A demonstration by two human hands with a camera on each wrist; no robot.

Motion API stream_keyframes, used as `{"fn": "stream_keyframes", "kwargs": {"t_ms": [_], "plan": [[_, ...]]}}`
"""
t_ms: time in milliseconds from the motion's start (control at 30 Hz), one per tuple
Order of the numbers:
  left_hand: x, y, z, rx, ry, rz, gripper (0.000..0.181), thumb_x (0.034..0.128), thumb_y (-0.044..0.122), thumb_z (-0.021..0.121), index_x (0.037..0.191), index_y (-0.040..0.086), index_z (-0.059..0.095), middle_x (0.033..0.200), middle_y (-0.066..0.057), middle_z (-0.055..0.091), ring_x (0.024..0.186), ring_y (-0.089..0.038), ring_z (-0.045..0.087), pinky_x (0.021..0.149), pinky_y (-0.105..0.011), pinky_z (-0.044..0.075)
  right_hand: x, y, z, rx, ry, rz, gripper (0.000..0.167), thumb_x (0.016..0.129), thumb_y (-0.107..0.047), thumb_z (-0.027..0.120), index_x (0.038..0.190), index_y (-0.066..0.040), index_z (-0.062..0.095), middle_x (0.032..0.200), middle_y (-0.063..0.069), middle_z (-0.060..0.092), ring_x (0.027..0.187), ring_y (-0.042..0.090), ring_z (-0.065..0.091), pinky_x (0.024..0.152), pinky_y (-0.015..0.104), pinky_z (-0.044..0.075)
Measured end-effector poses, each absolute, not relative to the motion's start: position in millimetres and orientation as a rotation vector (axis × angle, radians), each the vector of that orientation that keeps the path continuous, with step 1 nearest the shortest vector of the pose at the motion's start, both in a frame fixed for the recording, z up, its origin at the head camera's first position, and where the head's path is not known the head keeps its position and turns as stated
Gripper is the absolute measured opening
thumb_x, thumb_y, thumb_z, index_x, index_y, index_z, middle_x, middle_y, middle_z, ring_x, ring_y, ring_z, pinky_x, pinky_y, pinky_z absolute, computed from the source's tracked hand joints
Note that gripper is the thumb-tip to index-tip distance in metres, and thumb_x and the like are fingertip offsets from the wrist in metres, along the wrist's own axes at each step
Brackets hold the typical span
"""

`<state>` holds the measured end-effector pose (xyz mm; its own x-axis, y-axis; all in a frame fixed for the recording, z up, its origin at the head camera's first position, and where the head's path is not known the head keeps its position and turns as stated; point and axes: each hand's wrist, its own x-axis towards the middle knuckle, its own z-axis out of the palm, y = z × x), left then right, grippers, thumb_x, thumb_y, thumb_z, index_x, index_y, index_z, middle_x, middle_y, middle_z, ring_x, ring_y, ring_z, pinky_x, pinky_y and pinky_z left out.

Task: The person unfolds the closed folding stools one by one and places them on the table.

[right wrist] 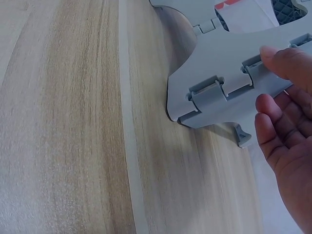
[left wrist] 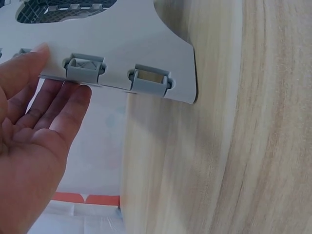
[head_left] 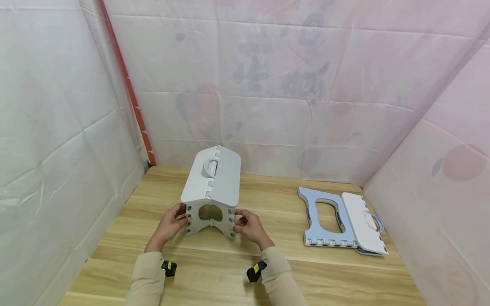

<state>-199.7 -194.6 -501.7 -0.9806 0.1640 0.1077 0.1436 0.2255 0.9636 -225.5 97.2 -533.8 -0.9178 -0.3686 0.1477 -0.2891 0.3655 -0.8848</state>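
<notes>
A grey-white folding stool (head_left: 210, 178) stands on the wooden table, partly folded, with its hinged seat peaked like a roof and a carrying handle on top. My left hand (head_left: 171, 224) grips the near left edge of its leg panel. In the left wrist view the thumb (left wrist: 29, 66) lies on the panel's face, with the fingers behind the hinged edge. My right hand (head_left: 250, 227) holds the near right edge. In the right wrist view its thumb (right wrist: 287, 63) presses by a hinge slot and the other fingers curl at the side panel.
A blue and white folding stool (head_left: 329, 238) lies on its side, partly opened out, on the right of the wooden table (head_left: 214, 280). Pale printed sheets (head_left: 260, 76) hang behind and on both sides, with a red strip (head_left: 130, 89) at the back left corner.
</notes>
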Motion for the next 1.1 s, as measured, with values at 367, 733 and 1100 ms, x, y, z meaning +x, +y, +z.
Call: {"fn": "stream_keyframes", "kwargs": {"t_ms": [367,733,1100], "plan": [[-199.1,-201.5,-509.3,0.260,2.595,1.768,0.071,0.0838,0.021,0.070,0.142,0.002,0.033,0.139,-0.021,0.038,0.126,-0.041,0.034,0.097,-0.057,0.031,-217.0,106.6,-517.6,-0.620,2.561,-1.538,0.075,0.083,-0.026,0.070,0.142,0.000,0.030,0.137,0.026,0.037,0.114,0.042,0.044,0.087,0.054,0.042],[-192.2,-201.3,-490.3,0.269,2.793,1.829,0.056,0.0843,0.021,0.070,0.132,0.001,0.047,0.132,-0.018,0.048,0.119,-0.036,0.043,0.093,-0.055,0.036,-220.7,109.1,-501.4,-0.739,2.715,-1.540,0.061,0.082,-0.014,0.068,0.135,0.001,0.043,0.133,0.021,0.044,0.113,0.039,0.047,0.089,0.055,0.038],[-192.6,-199.0,-468.1,0.379,2.915,1.811,0.055,0.0813,0.019,0.073,0.130,0.005,0.051,0.129,-0.016,0.050,0.116,-0.034,0.046,0.089,-0.055,0.038,-225.9,107.3,-477.0,-0.814,2.763,-1.576,0.064,0.080,-0.018,0.070,0.136,-0.001,0.043,0.133,0.018,0.045,0.114,0.037,0.047,0.087,0.055,0.039]]}}
